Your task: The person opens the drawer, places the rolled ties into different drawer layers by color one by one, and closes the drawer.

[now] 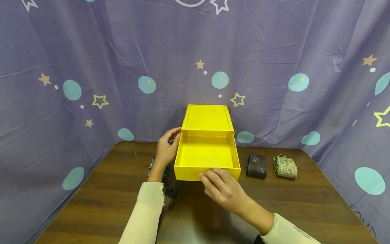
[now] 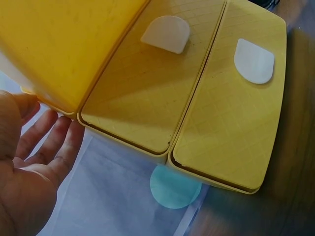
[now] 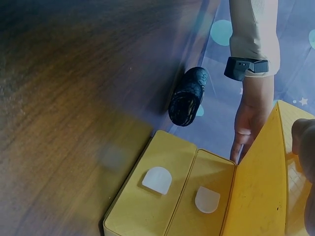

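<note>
The fingers (image 1: 210, 176) of the right hand (image 1: 224, 190) curl over the front wall of a yellow drawer (image 1: 188, 173) and grip it, the wrist bent and the forearm slanting in from the lower right. The drawer is the top one of a yellow cabinet (image 1: 208, 117) and stands pulled well out of it. The left hand (image 1: 167, 146) is at the cabinet's left side, palm toward it, fingers loosely spread and gently bent, their tips against its edge; the thumb lies apart from them.

The drawer is a shallow box of shiny plastic, with thin straight walls and a smooth flat floor. Beneath it in the cabinet are two closed drawers, their fronts marked with a faint crosshatch, each with a white handle (image 2: 167, 34) rounded on one side and straight on the other.

Right of the cabinet lie a dark rolled cloth (image 1: 257, 166) with a small flower pattern and, farther out, a gold speckled cloth (image 1: 285, 166), also rolled. Left of it, partly behind the left wrist, is a dark patterned roll (image 3: 188, 96). Under the cabinet is a brown wood-grain table (image 1: 304, 203); behind it hangs a creased purple curtain (image 1: 182, 44) with stars and pale blue spots.
</note>
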`<state>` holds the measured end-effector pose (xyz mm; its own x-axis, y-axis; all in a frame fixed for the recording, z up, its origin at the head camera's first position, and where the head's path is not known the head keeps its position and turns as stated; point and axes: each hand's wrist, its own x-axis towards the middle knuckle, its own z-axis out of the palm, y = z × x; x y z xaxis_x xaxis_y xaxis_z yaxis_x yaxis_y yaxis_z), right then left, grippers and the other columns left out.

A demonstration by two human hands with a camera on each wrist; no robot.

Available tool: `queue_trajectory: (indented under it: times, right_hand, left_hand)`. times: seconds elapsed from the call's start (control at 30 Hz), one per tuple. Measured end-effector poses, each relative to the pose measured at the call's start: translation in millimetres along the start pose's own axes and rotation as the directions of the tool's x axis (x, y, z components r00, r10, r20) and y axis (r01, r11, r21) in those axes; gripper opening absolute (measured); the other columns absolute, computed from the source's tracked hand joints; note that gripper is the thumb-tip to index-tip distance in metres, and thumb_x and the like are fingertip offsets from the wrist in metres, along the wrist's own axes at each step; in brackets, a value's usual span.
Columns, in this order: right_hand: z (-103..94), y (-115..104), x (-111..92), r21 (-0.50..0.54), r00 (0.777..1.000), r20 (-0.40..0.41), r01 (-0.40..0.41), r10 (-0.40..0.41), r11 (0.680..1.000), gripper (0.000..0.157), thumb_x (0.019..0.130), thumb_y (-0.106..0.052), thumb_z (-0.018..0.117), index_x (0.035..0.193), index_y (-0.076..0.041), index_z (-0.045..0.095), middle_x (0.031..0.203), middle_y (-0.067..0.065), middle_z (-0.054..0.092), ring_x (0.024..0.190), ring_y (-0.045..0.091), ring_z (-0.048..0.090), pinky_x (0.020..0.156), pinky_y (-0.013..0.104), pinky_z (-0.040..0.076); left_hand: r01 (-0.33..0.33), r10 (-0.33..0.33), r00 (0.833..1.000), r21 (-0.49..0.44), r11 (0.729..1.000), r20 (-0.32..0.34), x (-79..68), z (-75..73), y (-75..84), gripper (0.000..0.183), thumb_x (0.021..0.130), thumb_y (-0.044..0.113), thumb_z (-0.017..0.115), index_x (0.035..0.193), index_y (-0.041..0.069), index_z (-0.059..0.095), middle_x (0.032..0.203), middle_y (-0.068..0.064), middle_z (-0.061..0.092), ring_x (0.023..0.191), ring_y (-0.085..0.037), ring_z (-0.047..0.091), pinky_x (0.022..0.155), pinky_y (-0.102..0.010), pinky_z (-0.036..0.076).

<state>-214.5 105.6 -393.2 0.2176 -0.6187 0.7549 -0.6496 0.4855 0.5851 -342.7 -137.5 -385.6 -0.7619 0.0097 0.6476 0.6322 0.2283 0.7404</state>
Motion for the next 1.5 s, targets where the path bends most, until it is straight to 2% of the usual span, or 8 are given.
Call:
queue_trajectory:
  times: [0.27, 0.4, 0.67, 0.9, 1.03, 1.2, 1.37, 1.5]
  right_hand:
    - [-1.8, 0.6, 0.1, -0.013, 1.000, -0.001, -0.007, 0.007, 1.000, 0.025, 0.099, -0.010, 0.056, 0.112, 0.005, 0.072, 0.104, 0.016, 0.069, 0.089, 0.029, 0.062, 0.080, 0.033, 0.055]
    - [-3.8, 0.7, 3.5, -0.014, 1.000, -0.002, -0.008, 0.007, 1.000, 0.026, 0.097, -0.011, 0.056, 0.111, 0.004, 0.072, 0.103, 0.016, 0.068, 0.088, 0.029, 0.062, 0.078, 0.034, 0.054]
    - [-17.0, 14.5, 16.4, -0.024, 0.995, -0.104, 0.001, -0.003, 1.000, 0.026, 0.089, -0.013, 0.060, 0.105, 0.003, 0.073, 0.095, 0.016, 0.069, 0.080, 0.029, 0.060, 0.071, 0.034, 0.051]
    - [-37.4, 44.4, 15.8, -0.022, 0.972, -0.201, -0.126, 0.119, 0.992, 0.025, 0.091, -0.013, 0.061, 0.100, 0.007, 0.072, 0.091, 0.021, 0.068, 0.077, 0.036, 0.058, 0.067, 0.043, 0.046]
    - [-47.6, 60.7, 9.8, -0.019, 0.954, -0.223, -0.209, 0.200, 0.978, 0.027, 0.093, -0.013, 0.060, 0.099, 0.011, 0.071, 0.091, 0.024, 0.067, 0.076, 0.041, 0.056, 0.068, 0.046, 0.043]
    - [-56.4, 74.9, -5.6, -0.022, 0.938, -0.198, -0.293, 0.284, 0.956, 0.029, 0.094, -0.014, 0.060, 0.102, 0.012, 0.071, 0.093, 0.025, 0.066, 0.077, 0.043, 0.055, 0.069, 0.049, 0.040]
    - [-61.4, 89.1, -32.3, -0.047, 0.919, -0.141, -0.377, 0.368, 0.925, 0.032, 0.092, -0.017, 0.061, 0.106, 0.011, 0.070, 0.096, 0.027, 0.065, 0.081, 0.047, 0.054, 0.070, 0.053, 0.040]
    - [-67.9, 101.7, -57.2, -0.104, 0.889, -0.051, -0.458, 0.456, 0.883, 0.037, 0.091, -0.019, 0.060, 0.110, 0.011, 0.069, 0.099, 0.029, 0.065, 0.085, 0.049, 0.055, 0.073, 0.057, 0.043]
  left_hand:
    - [-0.016, 0.016, 1.000, 0.004, 1.000, -0.003, 1.3, 1.9, -0.8, 0.032, 0.105, 0.018, 0.061, 0.133, 0.005, 0.067, 0.120, -0.015, 0.069, 0.101, -0.026, 0.066, 0.079, -0.017, 0.054]
    - [0.000, 0.000, 1.000, 0.014, 1.000, -0.006, 0.8, 1.6, 0.5, 0.031, 0.105, 0.017, 0.060, 0.133, 0.005, 0.067, 0.121, -0.013, 0.069, 0.101, -0.024, 0.066, 0.079, -0.018, 0.055]
    - [-0.009, 0.009, 1.000, 0.016, 1.000, -0.013, 0.0, 0.9, -0.2, 0.031, 0.105, 0.017, 0.061, 0.132, 0.004, 0.067, 0.120, -0.014, 0.069, 0.101, -0.024, 0.066, 0.078, -0.019, 0.055]
    - [0.014, -0.014, 1.000, 0.005, 1.000, -0.020, -0.2, 1.8, 2.9, 0.032, 0.104, 0.012, 0.060, 0.133, 0.000, 0.066, 0.123, -0.019, 0.068, 0.102, -0.031, 0.066, 0.077, -0.015, 0.052]
    - [0.007, -0.006, 1.000, 0.007, 1.000, -0.018, -2.3, 2.3, 17.8, 0.031, 0.104, 0.005, 0.059, 0.132, -0.006, 0.064, 0.123, -0.024, 0.067, 0.102, -0.037, 0.065, 0.078, -0.015, 0.051]
    - [0.000, 0.001, 1.000, 0.030, 1.000, -0.018, -7.6, -0.6, 41.3, 0.030, 0.103, 0.002, 0.059, 0.130, -0.010, 0.064, 0.120, -0.026, 0.067, 0.101, -0.037, 0.066, 0.078, -0.016, 0.052]
    - [-0.006, 0.008, 1.000, 0.048, 0.999, -0.024, -9.5, -0.5, 43.8, 0.030, 0.103, 0.003, 0.058, 0.130, -0.010, 0.064, 0.120, -0.026, 0.068, 0.101, -0.037, 0.066, 0.079, -0.018, 0.053]
    - [-0.007, 0.008, 1.000, 0.044, 0.999, -0.027, -8.8, 1.9, 44.4, 0.029, 0.103, 0.002, 0.059, 0.130, -0.009, 0.064, 0.120, -0.026, 0.068, 0.100, -0.038, 0.066, 0.081, -0.027, 0.056]
